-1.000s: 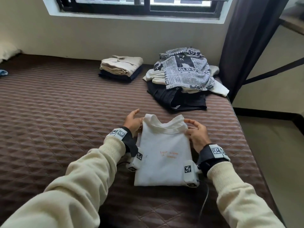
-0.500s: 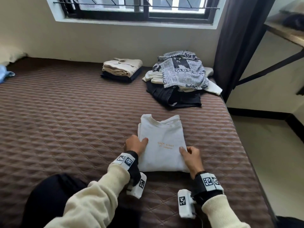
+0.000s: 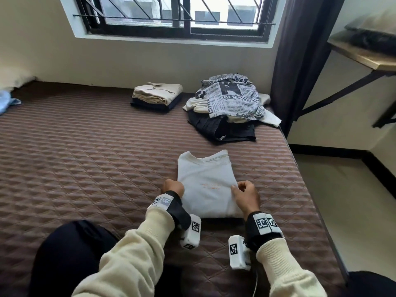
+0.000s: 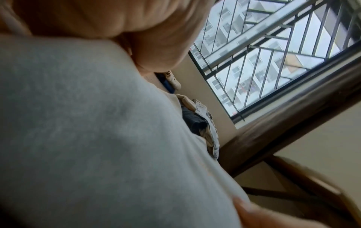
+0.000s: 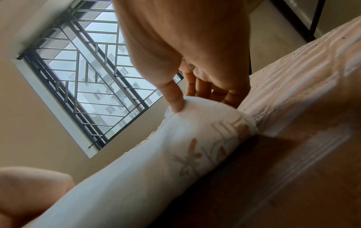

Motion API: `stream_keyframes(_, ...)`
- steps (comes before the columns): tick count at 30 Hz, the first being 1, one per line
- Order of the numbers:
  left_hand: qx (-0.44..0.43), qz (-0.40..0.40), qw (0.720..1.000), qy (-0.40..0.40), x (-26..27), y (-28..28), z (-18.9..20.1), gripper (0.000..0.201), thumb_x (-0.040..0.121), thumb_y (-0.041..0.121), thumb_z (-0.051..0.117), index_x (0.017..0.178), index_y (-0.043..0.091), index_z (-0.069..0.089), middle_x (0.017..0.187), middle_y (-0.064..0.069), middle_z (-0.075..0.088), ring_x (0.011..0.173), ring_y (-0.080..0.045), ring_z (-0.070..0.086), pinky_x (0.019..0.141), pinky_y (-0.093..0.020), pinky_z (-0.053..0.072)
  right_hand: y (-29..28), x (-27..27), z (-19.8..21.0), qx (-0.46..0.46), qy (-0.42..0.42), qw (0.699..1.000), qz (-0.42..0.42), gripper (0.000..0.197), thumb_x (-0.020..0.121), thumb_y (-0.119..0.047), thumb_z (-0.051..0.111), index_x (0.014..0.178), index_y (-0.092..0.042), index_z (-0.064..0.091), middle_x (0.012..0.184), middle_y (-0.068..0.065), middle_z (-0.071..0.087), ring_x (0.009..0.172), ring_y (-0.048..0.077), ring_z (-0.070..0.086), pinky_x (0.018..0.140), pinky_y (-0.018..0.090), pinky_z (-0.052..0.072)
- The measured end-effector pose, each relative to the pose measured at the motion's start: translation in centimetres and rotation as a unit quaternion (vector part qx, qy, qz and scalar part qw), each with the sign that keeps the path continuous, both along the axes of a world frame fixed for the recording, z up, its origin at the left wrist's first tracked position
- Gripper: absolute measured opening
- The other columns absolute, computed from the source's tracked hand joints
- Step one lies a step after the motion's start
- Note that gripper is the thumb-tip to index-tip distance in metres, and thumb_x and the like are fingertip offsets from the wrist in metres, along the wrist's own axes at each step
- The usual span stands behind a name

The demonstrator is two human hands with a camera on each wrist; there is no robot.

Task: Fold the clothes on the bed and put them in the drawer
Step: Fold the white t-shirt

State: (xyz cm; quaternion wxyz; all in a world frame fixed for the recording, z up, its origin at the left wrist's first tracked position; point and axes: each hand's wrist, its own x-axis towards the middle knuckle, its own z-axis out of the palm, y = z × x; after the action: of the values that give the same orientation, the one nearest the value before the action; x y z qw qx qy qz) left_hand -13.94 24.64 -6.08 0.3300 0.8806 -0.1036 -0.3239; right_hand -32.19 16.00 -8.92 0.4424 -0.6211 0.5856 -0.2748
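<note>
A: One white cotton T-shirt (image 3: pixel 205 185), folded to a narrow rectangle with small orange print on the chest, lies flat on the brown quilted bed cover (image 3: pixel 85 168), collar toward the window (image 3: pixel 182 16). Hands?

B: Left hand (image 3: pixel 173 188) at the shirt's left edge, near the hem end, fingers curled down against the fabric; whether they have gone under the edge, cannot tell. Right hand (image 3: pixel 245 197) at the right edge: thumb (image 5: pixel 175 100) pressing on top of the fold, fingers (image 5: pixel 210 91) curled over the far side. Reads as a pinch on the shirt.

A: Handling estimate?

B: Light, soft, limp. Several layers, so it will sag in the middle and layers may slide apart if lifted by one corner. Best taken at both long edges near the hem, thumbs on top and fingers beneath, keeping all layers together, for a last fold toward the collar or for carrying.

A: Surroundings, relative to the shirt?

B: Beyond the collar, to the right: loose pile with a black-and-white newspaper-print garment (image 3: pixel 233 97) on cream and dark pieces, still unfolded. Beyond the collar, to the left: neat stack of folded beige and navy clothes (image 3: pixel 157 96). Dark curtain (image 3: pixel 300 50) past the loose pile. No drawer in view.
</note>
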Motion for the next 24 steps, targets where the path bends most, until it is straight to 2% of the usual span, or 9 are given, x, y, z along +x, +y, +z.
stream_keyframes(3, -0.032, 0.022, 0.999, -0.024, -1.2, 0.4, -0.3, 0.051, 0.103, 0.033, 0.036, 0.129, -0.008, 0.051, 0.135, -0.027, 0.051, 0.125, -0.041, 0.048, 0.101, -0.038, 0.038, 0.1, -0.1, -0.5, -0.011, 0.025, 0.999, -0.022, 0.013, 0.089, -0.025, 0.064, 0.091, -0.013, 0.061, 0.096, 0.009, 0.069, 0.095, 0.032, 0.062, 0.086, 0.042, 0.05)
stream_keyframes(5, -0.041, 0.008, 0.999, -0.036, -2.4, 0.5, -0.6, 0.058, 0.101, 0.043, 0.038, 0.129, -0.006, 0.05, 0.133, -0.027, 0.052, 0.124, -0.04, 0.048, 0.099, -0.037, 0.038, 0.5, -0.1, -1.0, -0.001, 0.042, 0.999, -0.017, 0.019, 0.091, -0.032, 0.061, 0.091, -0.013, 0.06, 0.101, 0.013, 0.069, 0.098, 0.034, 0.062, 0.085, 0.039, 0.049)
stream_keyframes(7, -0.042, -0.01, 0.998, -0.053, -3.5, 0.5, -1.1, 0.053, 0.1, 0.039, 0.042, 0.128, -0.005, 0.048, 0.133, -0.028, 0.051, 0.124, -0.041, 0.048, 0.099, -0.038, 0.038, 1.0, 0.0, -1.4, 0.001, 0.078, 0.997, 0.003, 0.03, 0.095, -0.037, 0.055, 0.096, -0.008, 0.062, 0.107, 0.018, 0.067, 0.103, 0.037, 0.059, 0.081, 0.035, 0.043)
stream_keyframes(10, -0.022, -0.005, 0.997, -0.08, -4.0, 0.9, -1.9, 0.046, 0.103, 0.034, 0.035, 0.126, -0.002, 0.05, 0.13, -0.029, 0.053, 0.12, -0.041, 0.05, 0.096, -0.04, 0.04, 1.5, -0.1, -1.2, 0.004, 0.111, 0.994, 0.022, 0.038, 0.099, -0.037, 0.048, 0.103, -0.001, 0.059, 0.113, 0.024, 0.063, 0.107, 0.04, 0.056, 0.076, 0.035, 0.037)
stream_keyframes(12, 0.003, 0.001, 0.995, -0.099, -3.7, 1.4, -2.1, 0.047, 0.104, 0.036, 0.03, 0.125, 0.002, 0.054, 0.128, -0.026, 0.055, 0.118, -0.04, 0.052, 0.095, -0.041, 0.041, 1.2, -0.3, -1.3, 0.003, 0.117, 0.993, 0.02, 0.034, 0.098, -0.036, 0.049, 0.094, -0.004, 0.06, 0.111, 0.025, 0.064, 0.106, 0.04, 0.056, 0.08, 0.036, 0.04)
stream_keyframes(15, 0.005, 0.01, 0.994, -0.105, -3.2, 1.6, -2.2, 0.048, 0.104, 0.035, 0.029, 0.124, 0.001, 0.057, 0.128, -0.026, 0.056, 0.117, -0.04, 0.053, 0.095, -0.041, 0.041, 1.0, -0.5, -1.4, 0.005, 0.109, 0.994, 0.012, 0.031, 0.098, -0.034, 0.051, 0.076, -0.012, 0.054, 0.107, 0.025, 0.065, 0.104, 0.04, 0.056, 0.082, 0.037, 0.041)
stream_keyframes(17, -0.006, 0.018, 0.994, -0.109, -3.2, 1.8, -2.3, 0.047, 0.104, 0.034, 0.03, 0.123, 0.0, 0.056, 0.126, -0.026, 0.056, 0.116, -0.04, 0.053, 0.095, -0.04, 0.04, 1.2, -0.6, -1.4, 0.006, 0.103, 0.995, 0.005, 0.031, 0.097, -0.033, 0.052, 0.075, -0.012, 0.054, 0.105, 0.025, 0.066, 0.103, 0.04, 0.056, 0.079, 0.036, 0.041)
stream_keyframes(20, -0.03, 0.043, 0.992, -0.116, -3.5, 2.4, -2.6, 0.044, 0.104, 0.036, 0.029, 0.12, 0.002, 0.053, 0.122, -0.026, 0.058, 0.112, -0.039, 0.054, 0.091, -0.039, 0.039, 1.7, -1.1, -1.7, -0.001, 0.084, 0.996, 0.014, 0.029, 0.096, -0.033, 0.055, 0.089, -0.006, 0.063, 0.102, 0.021, 0.068, 0.1, 0.038, 0.058, 0.074, 0.033, 0.037)
stream_keyframes(24, -0.05, 0.054, 0.988, -0.134, -4.9, 3.0, -3.3, 0.044, 0.102, 0.039, 0.035, 0.116, 0.001, 0.052, 0.12, -0.025, 0.057, 0.11, -0.039, 0.054, 0.082, -0.037, 0.036, 2.9, -2.1, -2.4, -0.021, 0.038, 0.998, 0.046, 0.028, 0.094, -0.029, 0.061, 0.107, -0.004, 0.061, 0.098, 0.009, 0.067, 0.093, 0.027, 0.06, 0.074, 0.03, 0.039)
